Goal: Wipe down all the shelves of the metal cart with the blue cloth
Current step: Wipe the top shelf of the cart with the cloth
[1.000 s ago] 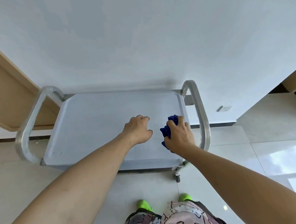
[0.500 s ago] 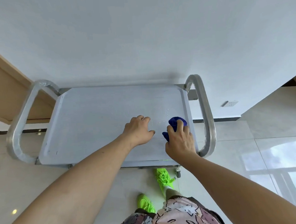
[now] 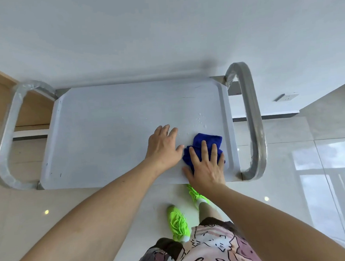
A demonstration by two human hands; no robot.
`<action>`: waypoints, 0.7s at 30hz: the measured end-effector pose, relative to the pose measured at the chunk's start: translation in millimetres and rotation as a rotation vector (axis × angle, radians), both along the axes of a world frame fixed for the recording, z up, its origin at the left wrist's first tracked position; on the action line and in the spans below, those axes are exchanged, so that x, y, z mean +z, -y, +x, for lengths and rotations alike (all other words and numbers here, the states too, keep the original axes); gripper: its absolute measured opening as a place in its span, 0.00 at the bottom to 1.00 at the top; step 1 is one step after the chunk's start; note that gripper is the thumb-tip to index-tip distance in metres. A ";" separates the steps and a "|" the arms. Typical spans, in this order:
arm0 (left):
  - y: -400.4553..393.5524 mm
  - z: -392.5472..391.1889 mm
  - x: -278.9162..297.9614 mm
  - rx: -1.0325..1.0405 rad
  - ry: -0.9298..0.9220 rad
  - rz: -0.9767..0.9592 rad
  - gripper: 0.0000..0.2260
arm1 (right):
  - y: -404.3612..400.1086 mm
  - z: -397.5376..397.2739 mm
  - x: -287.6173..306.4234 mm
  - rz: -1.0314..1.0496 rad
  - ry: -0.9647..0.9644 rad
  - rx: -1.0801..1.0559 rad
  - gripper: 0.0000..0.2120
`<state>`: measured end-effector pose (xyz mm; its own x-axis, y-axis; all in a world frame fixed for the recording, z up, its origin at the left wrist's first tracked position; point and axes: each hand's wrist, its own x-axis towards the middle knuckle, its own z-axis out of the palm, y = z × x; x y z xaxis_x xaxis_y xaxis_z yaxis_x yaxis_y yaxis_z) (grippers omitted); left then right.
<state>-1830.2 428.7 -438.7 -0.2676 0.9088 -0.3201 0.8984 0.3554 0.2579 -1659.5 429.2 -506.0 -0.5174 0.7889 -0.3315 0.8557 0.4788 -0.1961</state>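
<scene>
On the top shelf (image 3: 111,134) of the cart (image 3: 254,125), near its right end & close to the near edge, the blue cloth (image 3: 207,141) is pressed flat under the right hand (image 3: 207,166), fingers straight and spread, nothing gripped. The left hand (image 3: 163,146) is laid on the bare metal just left of the cloth, fingers relaxed & slightly bent, holding nothing; the cart is likely steadied by it.

The cloth is bunched, no clear long axis; the visible part sticks out toward the far side from under the fingers. The shelf's long axis runs left-right, w/ handle loops at both ends.

Water drops (image 3: 200,119) are seen just beyond the cloth. For a good wipe, pressure is best kept even thru the palm, strokes run along the shelf's length, overlapped, w/ the raised rim & corners included. Lower shelves are hidden from view, presumably not yet done.
</scene>
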 end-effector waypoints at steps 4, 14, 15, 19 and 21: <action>-11.0 -3.4 -12.1 -0.010 -0.015 -0.004 0.28 | -6.3 -0.1 -7.7 0.034 -0.077 -0.023 0.33; -50.5 -18.3 -30.7 0.021 -0.019 -0.020 0.27 | -65.6 -11.9 -15.7 0.076 -0.080 -0.014 0.32; -56.7 -20.6 -31.8 0.021 -0.021 -0.018 0.27 | -73.8 -13.9 -15.8 0.077 -0.082 -0.014 0.32; -85.5 -30.5 -35.9 0.007 -0.026 -0.022 0.26 | -102.7 -22.7 -17.1 0.077 -0.074 0.001 0.31; -100.8 -35.1 -37.8 0.006 -0.028 -0.032 0.26 | -114.4 -28.5 -17.7 0.074 -0.073 -0.004 0.31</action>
